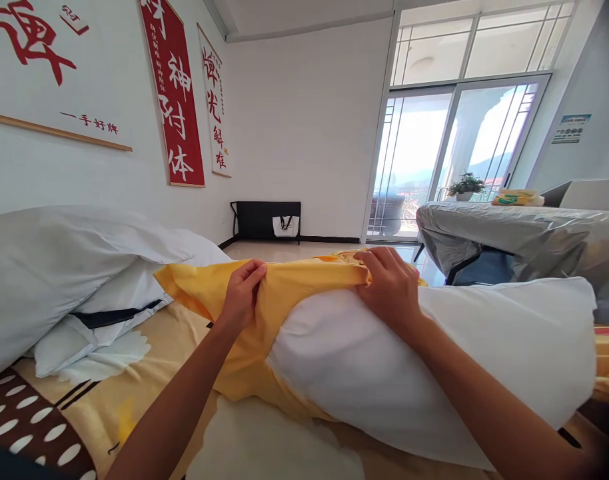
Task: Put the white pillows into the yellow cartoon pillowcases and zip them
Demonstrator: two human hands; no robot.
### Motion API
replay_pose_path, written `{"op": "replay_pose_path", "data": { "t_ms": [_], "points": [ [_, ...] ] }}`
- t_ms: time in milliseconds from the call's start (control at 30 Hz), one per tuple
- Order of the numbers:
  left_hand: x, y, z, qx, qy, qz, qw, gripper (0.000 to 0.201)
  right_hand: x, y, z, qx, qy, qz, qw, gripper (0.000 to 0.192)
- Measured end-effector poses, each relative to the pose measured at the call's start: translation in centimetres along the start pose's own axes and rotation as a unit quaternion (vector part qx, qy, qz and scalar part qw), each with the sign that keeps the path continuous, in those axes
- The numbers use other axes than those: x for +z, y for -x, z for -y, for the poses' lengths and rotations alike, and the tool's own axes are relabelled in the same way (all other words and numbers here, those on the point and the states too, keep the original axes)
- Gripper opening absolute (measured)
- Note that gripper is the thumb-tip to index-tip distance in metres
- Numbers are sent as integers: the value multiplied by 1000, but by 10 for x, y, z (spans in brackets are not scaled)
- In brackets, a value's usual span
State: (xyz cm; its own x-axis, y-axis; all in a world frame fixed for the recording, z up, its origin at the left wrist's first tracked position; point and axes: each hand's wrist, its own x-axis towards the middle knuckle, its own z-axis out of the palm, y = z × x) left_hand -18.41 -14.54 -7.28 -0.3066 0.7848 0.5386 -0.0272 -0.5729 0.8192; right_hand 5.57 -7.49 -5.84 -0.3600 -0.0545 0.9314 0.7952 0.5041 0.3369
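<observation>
Two bare forearms reach forward from the lower edge over a patterned bedsheet (109, 407); between them lies a white pillow (434, 360), its far end pushed partly into a yellow pillowcase (284, 293); the right hand (392, 287) rests palm down on top of the pillow's far end, fingers curled and pinching the bunched edge of the yellow cloth; the left hand (242, 290), just left of the pillow, has thumb and fingers pressed together on a fold of the same pillowcase, wrist bent slightly upward; farther left a stack of white pillows (74, 273) lies against the wall; beyond, a table under a grey cover (524, 233) stands before a glass sliding door (454, 153).
</observation>
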Motion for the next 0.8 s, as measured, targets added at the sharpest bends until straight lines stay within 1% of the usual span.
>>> {"op": "replay_pose_path", "data": {
  "t_ms": [33, 67, 100, 133, 167, 200, 233, 267, 300, 333, 367, 400, 433, 500, 567, 633, 700, 733, 800],
  "points": [
    [1, -2, 5, 30, -49, 4, 998, 25, -3, 5, -6, -23, -38, -28, 999, 21],
    [4, -4, 9, 69, -115, 11, 991, 24, -5, 9, -9, -43, -67, -55, 995, 21],
    [7, -4, 14, 114, -189, 17, 975, 22, -7, 12, -10, -55, -84, -71, 992, 21],
    [11, -3, 17, 165, -261, 14, 951, 19, -9, 14, -10, -60, -92, -72, 991, 21],
    [16, 0, 20, 224, -324, -5, 919, 15, -9, 14, -8, -61, -95, -56, 992, 21],
    [21, 4, 22, 293, -372, -38, 880, 12, -8, 13, -5, -64, -95, -32, 993, 21],
    [26, 10, 23, 366, -406, -71, 834, 11, -6, 11, -3, -65, -95, -8, 993, 21],
    [31, 17, 24, 433, -431, -88, 787, 13, -4, 9, 0, -59, -97, 5, 993, 20],
    [36, 24, 23, 483, -454, -83, 744, 17, -1, 6, 2, -45, -104, 4, 994, 19],
    [41, 31, 22, 510, -481, -59, 711, 22, 1, 4, 5, -27, -117, -5, 993, 18],
    [44, 35, 22, 514, -510, -27, 689, 25, 2, 3, 9, -13, -133, -17, 991, 17],
    [47, 37, 22, 501, -538, -2, 678, 27, 0, 3, 13, -9, -147, -23, 989, 17],
    [48, 37, 22, 484, -561, 6, 672, 27, -3, 5, 17, -15, -156, -21, 987, 18],
    [46, 30, 24, 470, -575, -15, 669, 27, -15, 14, 22, -34, -148, 3, 988, 25],
    [38, 23, 27, 483, -558, -25, 675, 27, -30, 29, 16, -30, -101, 40, 994, 36],
    [31, 22, 29, 506, -542, -9, 671, 22, -42, 48, -4, 7, -30, 76, 997, 51],
    [32, 27, 31, 528, -539, 10, 657, 15, -44, 65, -33, 36, 2, 131, 991, 61],
    [36, 30, 31, 536, -541, 20, 648, 12, -41, 71, -46, 36, -13, 174, 984, 61],
    [50, 36, 32, 521, -560, 51, 642, 10, -34, 79, -60, 23, -67, 251, 965, 47]
  ]
}}
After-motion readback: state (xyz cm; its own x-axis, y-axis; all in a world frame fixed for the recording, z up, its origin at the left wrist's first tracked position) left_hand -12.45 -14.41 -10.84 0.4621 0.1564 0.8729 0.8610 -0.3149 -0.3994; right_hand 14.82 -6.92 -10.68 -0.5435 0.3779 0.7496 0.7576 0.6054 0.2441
